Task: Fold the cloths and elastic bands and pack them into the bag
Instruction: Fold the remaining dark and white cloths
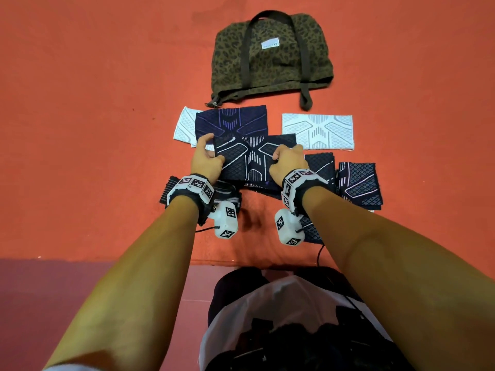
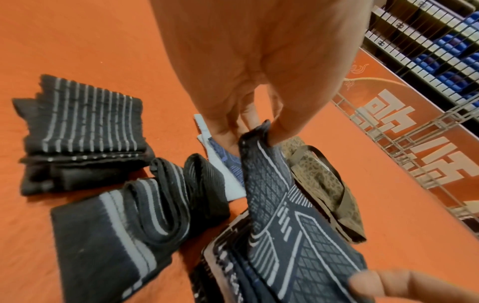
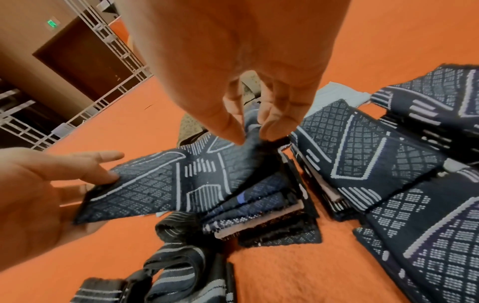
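A dark navy cloth (image 1: 251,159) with white line pattern is lifted between both hands above a stack of folded dark cloths (image 3: 261,215). My left hand (image 1: 214,153) pinches its left edge, thumb against fingers (image 2: 261,131). My right hand (image 1: 277,156) pinches its right edge between thumb and fingertips (image 3: 251,135). The leopard-print bag (image 1: 270,54) lies flat beyond the cloths, handles on top. Black elastic bands (image 2: 83,127) with grey stripes lie folded under my left wrist, and a looser one (image 2: 166,196) lies beside them.
On the orange surface lie a flat purple-patterned cloth (image 1: 233,121) over a white one (image 1: 184,127), another white cloth (image 1: 317,131) to the right, and folded dark cloths (image 1: 359,183) at the right. A metal rack (image 2: 427,51) stands beyond the far edge.
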`<action>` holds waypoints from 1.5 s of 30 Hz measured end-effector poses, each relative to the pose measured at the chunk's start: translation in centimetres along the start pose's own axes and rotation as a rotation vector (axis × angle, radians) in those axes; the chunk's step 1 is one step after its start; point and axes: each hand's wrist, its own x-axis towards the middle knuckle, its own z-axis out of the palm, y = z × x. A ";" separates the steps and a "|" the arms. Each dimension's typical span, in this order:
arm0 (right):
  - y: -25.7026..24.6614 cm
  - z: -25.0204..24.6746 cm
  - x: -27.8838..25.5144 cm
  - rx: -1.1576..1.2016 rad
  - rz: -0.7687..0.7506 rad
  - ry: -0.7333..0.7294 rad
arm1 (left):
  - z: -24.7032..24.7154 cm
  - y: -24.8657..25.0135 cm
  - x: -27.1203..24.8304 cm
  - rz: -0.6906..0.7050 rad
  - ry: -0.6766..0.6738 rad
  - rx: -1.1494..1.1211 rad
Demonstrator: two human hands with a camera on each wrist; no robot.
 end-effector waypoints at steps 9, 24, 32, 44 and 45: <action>-4.3 2.6 0.9 0.141 -0.094 -0.323 | -0.5 -0.1 1.0 -0.079 -0.102 -0.077; 0.5 -0.2 2.8 0.190 0.075 -0.058 | 6.5 3.2 0.2 -0.133 -0.365 -0.078; 2.3 -1.7 4.0 0.288 0.090 -0.033 | 8.4 3.2 0.1 -0.154 -0.393 0.101; 3.7 -1.8 4.9 0.154 0.151 -0.121 | 8.1 0.8 2.2 -0.146 -0.187 0.193; 3.6 -1.8 4.8 0.148 0.149 -0.112 | 8.1 0.7 2.4 -0.158 -0.177 0.198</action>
